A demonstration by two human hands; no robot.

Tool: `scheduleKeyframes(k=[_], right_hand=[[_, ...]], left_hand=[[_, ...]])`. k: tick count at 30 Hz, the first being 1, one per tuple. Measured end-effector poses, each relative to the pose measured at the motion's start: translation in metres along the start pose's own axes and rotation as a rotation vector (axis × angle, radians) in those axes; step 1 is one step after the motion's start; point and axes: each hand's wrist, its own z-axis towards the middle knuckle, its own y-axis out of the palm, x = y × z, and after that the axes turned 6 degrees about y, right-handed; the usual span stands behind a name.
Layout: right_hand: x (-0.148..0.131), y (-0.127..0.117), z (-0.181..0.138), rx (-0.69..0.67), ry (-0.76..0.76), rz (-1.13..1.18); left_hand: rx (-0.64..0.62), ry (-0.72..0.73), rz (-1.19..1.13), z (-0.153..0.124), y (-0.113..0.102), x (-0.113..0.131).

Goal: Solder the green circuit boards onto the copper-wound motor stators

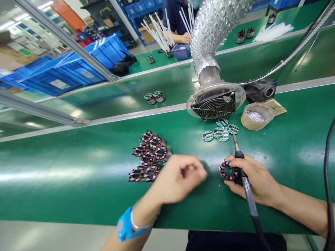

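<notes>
Right hand [258,183]: clamped by thumb and fingers on the rim of a wound ring-shaped stator [224,171], just above the green bench [78,195] near its front edge. Also holds a soldering iron [250,200], slanting across the fingers beside the stator, tip away from the wearer. Left hand [180,177]: to the left of the stator and apart from it, blurred, fingers curled in together; impossible to tell whether anything is pinched inside. On the left wrist, a blue band [125,225].

Just beyond the stator, five round green circuit boards [207,136], some overlapping; overlapped in view by the iron's tip, contact unclear. Past the left hand, a cluster of more stators [148,158], partly hidden by that hand.

Behind the boards, a round fan hood [217,104] under a silver duct [206,38], blocking part of the view across. To its right, a tub [252,122] with shiny contents, a flat tin [278,106] and a black holder [261,91]. Farther off, two board-topped units [154,97], blue bins [65,69], white sticks [158,33], a purple basket [181,52] and a co-worker's hand [185,38].
</notes>
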Motion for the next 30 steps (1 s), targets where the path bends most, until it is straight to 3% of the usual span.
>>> scheduleKeyframes(k=[3, 5, 7, 11, 12, 13, 16, 17, 21, 25, 27, 30], right_hand=[[0.001, 0.0, -0.001, -0.004, -0.003, -0.018], [0.001, 0.0, -0.002, -0.004, 0.006, -0.028], [0.001, 0.001, -0.002, -0.01, 0.015, -0.028], [0.0, 0.002, -0.004, -0.011, 0.009, -0.015], [0.0, 0.002, -0.005, -0.006, 0.011, -0.018], [0.0, 0.002, -0.005, 0.001, 0.016, -0.02], [0.001, 0.003, -0.006, 0.004, 0.011, -0.026], [0.001, 0.002, -0.006, 0.006, -0.001, -0.03], [-0.001, 0.001, -0.004, -0.002, -0.03, -0.056], [-0.002, 0.001, -0.003, -0.033, -0.027, -0.042], [-0.002, 0.002, -0.004, -0.033, -0.016, -0.023], [-0.001, 0.004, -0.005, -0.017, -0.007, -0.005]], left_hand=[[-0.01, 0.139, 0.273, -0.002, 0.037, 0.008], [-0.037, 0.195, 0.3, -0.002, 0.047, 0.01], [-0.13, 0.199, 0.281, -0.004, 0.04, 0.008], [-0.512, 0.2, 0.236, -0.007, 0.002, 0.001], [-0.521, 0.175, 0.233, -0.006, -0.004, -0.001], [-0.45, 0.138, 0.23, -0.004, -0.008, -0.004], [-0.053, 0.034, 0.178, 0.008, 0.001, -0.01], [-0.008, 0.025, 0.148, 0.013, 0.009, -0.01], [-0.138, 0.04, 0.083, 0.026, 0.03, -0.007], [-0.143, 0.011, -0.005, 0.012, 0.015, -0.005], [-0.081, -0.027, -0.098, 0.002, 0.0, -0.008], [0.18, -0.004, -0.191, -0.003, -0.017, -0.016]])
